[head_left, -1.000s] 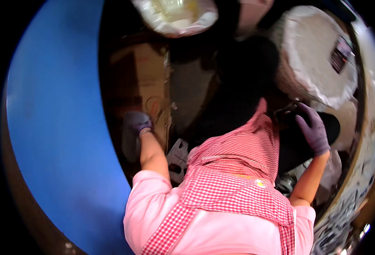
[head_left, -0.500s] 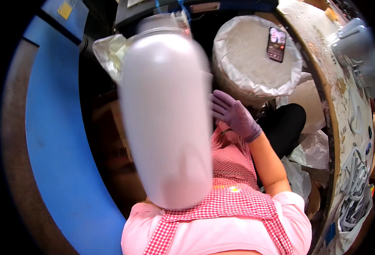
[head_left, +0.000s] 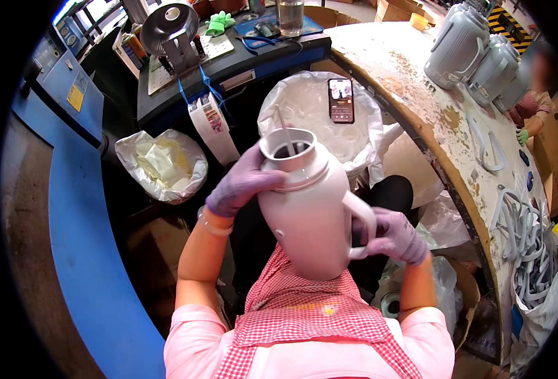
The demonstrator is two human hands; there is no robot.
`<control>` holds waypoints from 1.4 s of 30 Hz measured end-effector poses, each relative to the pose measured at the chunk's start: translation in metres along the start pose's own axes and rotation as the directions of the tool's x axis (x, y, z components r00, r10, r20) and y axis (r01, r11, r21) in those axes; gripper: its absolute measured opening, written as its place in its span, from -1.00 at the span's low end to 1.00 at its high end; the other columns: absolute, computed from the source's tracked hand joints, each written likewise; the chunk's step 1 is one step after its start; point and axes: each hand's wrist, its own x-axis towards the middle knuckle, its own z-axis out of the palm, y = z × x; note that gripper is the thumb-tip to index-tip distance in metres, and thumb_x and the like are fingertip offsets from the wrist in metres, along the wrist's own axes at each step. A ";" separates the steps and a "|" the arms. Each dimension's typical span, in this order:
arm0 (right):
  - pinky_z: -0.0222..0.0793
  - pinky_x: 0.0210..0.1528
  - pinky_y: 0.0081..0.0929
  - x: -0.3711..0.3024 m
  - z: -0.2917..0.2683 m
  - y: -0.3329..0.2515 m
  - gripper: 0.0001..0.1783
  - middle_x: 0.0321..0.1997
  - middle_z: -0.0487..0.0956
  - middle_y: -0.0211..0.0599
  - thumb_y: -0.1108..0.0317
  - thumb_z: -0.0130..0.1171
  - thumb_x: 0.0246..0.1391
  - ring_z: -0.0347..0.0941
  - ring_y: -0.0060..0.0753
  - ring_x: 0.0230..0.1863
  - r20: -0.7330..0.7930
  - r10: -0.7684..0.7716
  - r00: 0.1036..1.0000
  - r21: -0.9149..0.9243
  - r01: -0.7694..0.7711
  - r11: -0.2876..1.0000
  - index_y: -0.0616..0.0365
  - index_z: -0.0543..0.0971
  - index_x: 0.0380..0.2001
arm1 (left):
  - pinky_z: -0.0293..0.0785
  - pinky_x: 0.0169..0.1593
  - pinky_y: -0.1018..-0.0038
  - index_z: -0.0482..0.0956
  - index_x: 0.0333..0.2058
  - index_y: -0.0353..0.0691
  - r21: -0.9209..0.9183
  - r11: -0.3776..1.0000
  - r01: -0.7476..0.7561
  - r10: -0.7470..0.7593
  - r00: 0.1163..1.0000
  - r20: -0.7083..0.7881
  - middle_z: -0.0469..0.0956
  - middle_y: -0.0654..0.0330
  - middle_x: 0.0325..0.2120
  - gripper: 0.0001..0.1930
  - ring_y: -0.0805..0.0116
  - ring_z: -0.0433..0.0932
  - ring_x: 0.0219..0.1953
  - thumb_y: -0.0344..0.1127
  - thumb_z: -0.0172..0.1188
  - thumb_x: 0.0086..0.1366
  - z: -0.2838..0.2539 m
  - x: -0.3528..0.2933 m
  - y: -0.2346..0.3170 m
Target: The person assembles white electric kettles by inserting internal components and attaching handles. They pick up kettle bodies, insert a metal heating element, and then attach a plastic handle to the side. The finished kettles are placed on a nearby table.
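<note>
1. At the centre of the frame, above the checked apron (head_left: 317, 316): pale jug (head_left: 307, 221), tilted, mouth toward upper left, base toward lower right.
2. Left of centre: gloved left hand (head_left: 242, 183), clenched on the jug's neck, thumb across the collar, remaining fingers mostly hidden behind.
3. Right of centre: gloved right hand (head_left: 396, 235), grasping the lower part of the handle (head_left: 363, 218); fingers bent close, full wrap not visible.
4. Protruding from the mouth toward the top of the frame: thin rod (head_left: 283, 123), lower end inside the neck; whether fixed or loose, cannot be told.
5. Step in hand, by judgement: supporting and orienting the jug with both hands, mouth turned upward.
6. Next move, by judgement: calls for firm support at neck and handle, with care not to knock the rod.
7. At upper right: several grey jugs (head_left: 459, 47) standing on the worn surface (head_left: 430, 82). At upper centre: phone (head_left: 341, 101) resting over a white-lined bin (head_left: 266, 117).
</note>
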 end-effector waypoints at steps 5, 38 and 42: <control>0.37 0.15 -0.32 0.016 -0.033 -0.041 -0.36 0.08 0.52 -0.08 0.08 0.47 -0.05 0.49 -0.20 0.08 -0.549 -0.300 0.780 -0.239 0.198 0.951 0.28 0.54 -0.01 | 0.27 0.31 0.36 0.29 0.28 -0.33 0.260 0.961 -0.098 0.011 0.948 0.317 0.48 0.11 0.12 -0.14 0.36 0.42 0.18 -0.21 0.49 0.04 0.062 0.042 -0.001; 0.37 -0.04 -0.14 0.076 -0.034 -0.129 -0.81 -0.42 0.54 -0.28 0.30 0.15 0.11 0.49 -0.16 -0.30 0.035 -0.591 0.806 -0.799 0.378 0.468 0.10 0.56 -0.54 | 0.47 0.08 0.30 0.48 0.07 -0.30 0.369 0.923 -0.114 0.022 0.970 0.244 0.56 0.02 -0.11 -0.21 0.19 0.56 -0.02 -0.07 0.57 -0.14 0.069 0.034 0.012; 0.41 -0.25 -0.36 0.076 -0.080 -0.120 -0.78 -0.38 0.56 -0.27 0.28 0.03 0.18 0.50 -0.22 -0.34 -0.573 -0.436 0.694 -0.503 0.123 0.856 0.16 0.56 -0.42 | 0.46 0.12 0.31 0.50 0.07 -0.30 0.487 0.799 -0.352 0.226 0.927 0.299 0.57 0.03 -0.07 -0.19 0.19 0.57 0.00 -0.08 0.60 -0.17 0.076 0.019 0.016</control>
